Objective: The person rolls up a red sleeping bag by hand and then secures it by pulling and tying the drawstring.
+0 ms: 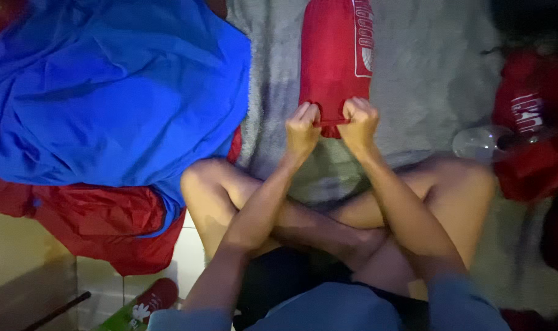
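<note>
A red folded garment (335, 52) with white print lies lengthwise on a grey fluffy rug (426, 73) in front of me. My left hand (302, 127) grips its near left corner, fingers closed on the cloth. My right hand (358, 122) is closed on the near right corner. Both fists sit side by side, pulling the near edge taut between them. I sit cross-legged, with my bare knees below the hands.
A big blue garment (113, 92) is heaped at the left over red cloth (101, 227). At the right lie another red printed garment (530, 122) and a clear plastic bottle (478, 142). A red and green object (145, 305) rests on the tiled floor at bottom left.
</note>
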